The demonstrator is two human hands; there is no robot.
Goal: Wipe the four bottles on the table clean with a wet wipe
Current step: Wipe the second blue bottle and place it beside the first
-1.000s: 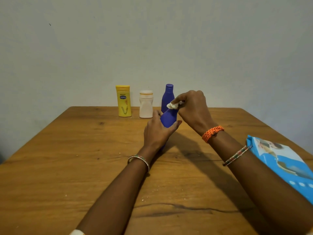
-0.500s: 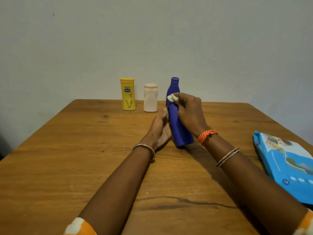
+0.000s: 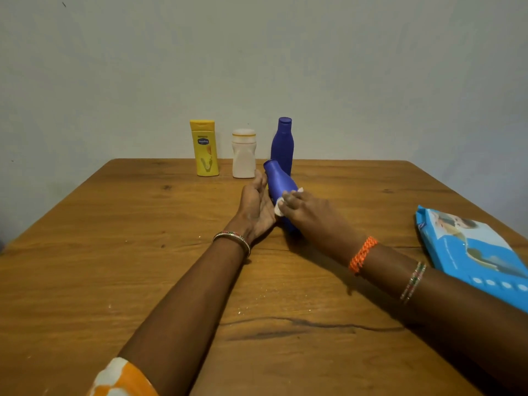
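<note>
A blue bottle (image 3: 278, 182) leans back and left on the table centre, its base hidden behind my hands. My left hand (image 3: 255, 208) rests flat against its left side, palm toward it and fingers straight. My right hand (image 3: 310, 214) pinches a small bunched white wet wipe (image 3: 278, 208) against the bottle's lower body. Behind, at the table's far edge, stand a yellow bottle (image 3: 204, 148), a white bottle (image 3: 243, 154) and a taller blue bottle (image 3: 283, 144).
A blue wet-wipe pack (image 3: 474, 252) lies at the right edge of the wooden table (image 3: 114, 252). A plain wall rises right behind the far row of bottles. A dark crack runs across the tabletop near me.
The wipe and my right hand moved down from the bottle's neck to its lower body. The bottle now tilts back and left, with my left hand flat beside it.
</note>
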